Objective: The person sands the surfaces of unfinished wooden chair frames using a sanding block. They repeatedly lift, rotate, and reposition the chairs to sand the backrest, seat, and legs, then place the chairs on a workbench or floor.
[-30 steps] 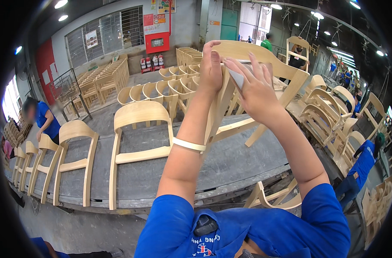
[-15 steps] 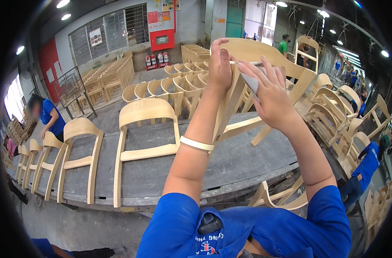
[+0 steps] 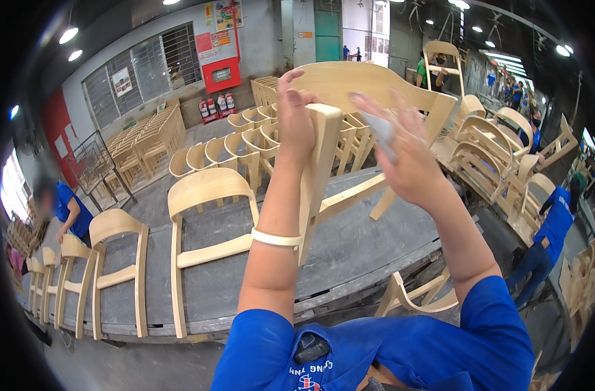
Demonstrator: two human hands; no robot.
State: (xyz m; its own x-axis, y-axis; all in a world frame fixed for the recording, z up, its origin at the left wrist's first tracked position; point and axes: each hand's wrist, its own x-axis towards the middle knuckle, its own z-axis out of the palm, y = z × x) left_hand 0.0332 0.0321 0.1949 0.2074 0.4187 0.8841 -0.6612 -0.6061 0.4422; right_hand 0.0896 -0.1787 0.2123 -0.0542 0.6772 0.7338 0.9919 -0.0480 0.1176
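A pale wooden chair back frame (image 3: 362, 81) stands raised in front of me, with its curved top rail at the far side and one leg end towards me. My left hand (image 3: 296, 124) grips the near upright close to its top, its thumb up and its other fingers partly hidden behind the wood. To the right of that upright, my right hand (image 3: 408, 153) holds a grey sheet of sandpaper (image 3: 379, 130) against its palm. Its fingers are stretched and smeared by motion. The sheet is apart from the near upright's end.
Similar chair backs (image 3: 212, 192) stand in a row along the grey table (image 3: 258, 287), with curved pieces behind them. More frames (image 3: 493, 150) are stacked at right. A person in blue (image 3: 72, 208) works at the left, another (image 3: 551, 221) at the right.
My right hand with the sandpaper has lifted off the near upright's top, leaving that end uncovered. The frame and my left hand appear farther left as the view has shifted.
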